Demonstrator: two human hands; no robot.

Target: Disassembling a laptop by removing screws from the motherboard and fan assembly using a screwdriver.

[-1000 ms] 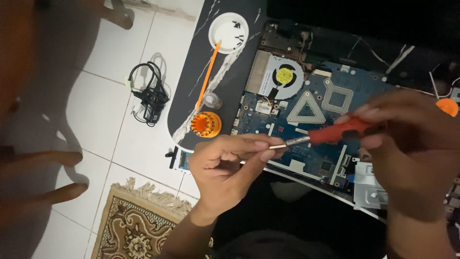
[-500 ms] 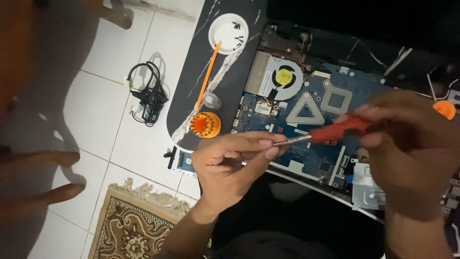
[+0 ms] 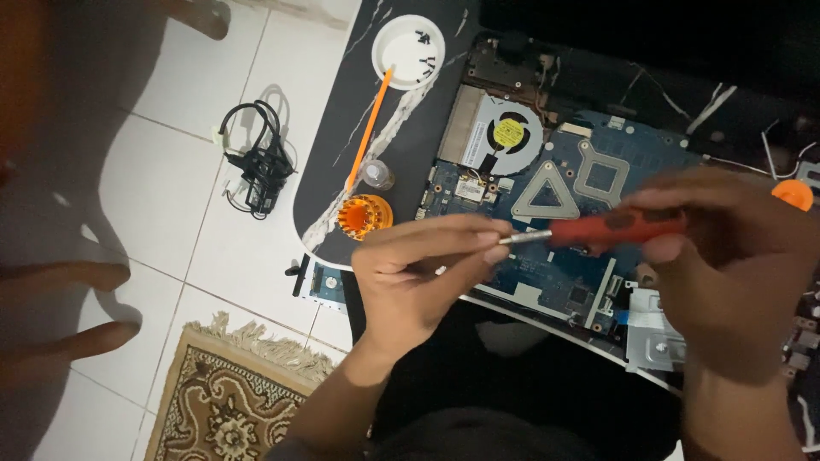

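- Pinched in the right hand point(image 3: 726, 256), a red-handled screwdriver point(image 3: 611, 229) lies level over the blue laptop board point(image 3: 555, 265).
- Left hand point(image 3: 418, 273) fingertips close narrowly around its silver tip.

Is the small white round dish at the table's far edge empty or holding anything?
Not empty: the small white round dish holds several small dark screws clustered on its right side.

on the dark table point(image 3: 410, 145) you see a white round dish point(image 3: 408, 49) with small black screws inside. just below it lies a long orange stick point(image 3: 369, 128), and near its lower end stand a small clear bottle point(image 3: 377, 174) and an orange round bit holder point(image 3: 365, 215). on the white floor tiles you have a black coiled cable with charger point(image 3: 259, 164), and a patterned rug point(image 3: 229, 401) with fringe lies lower.
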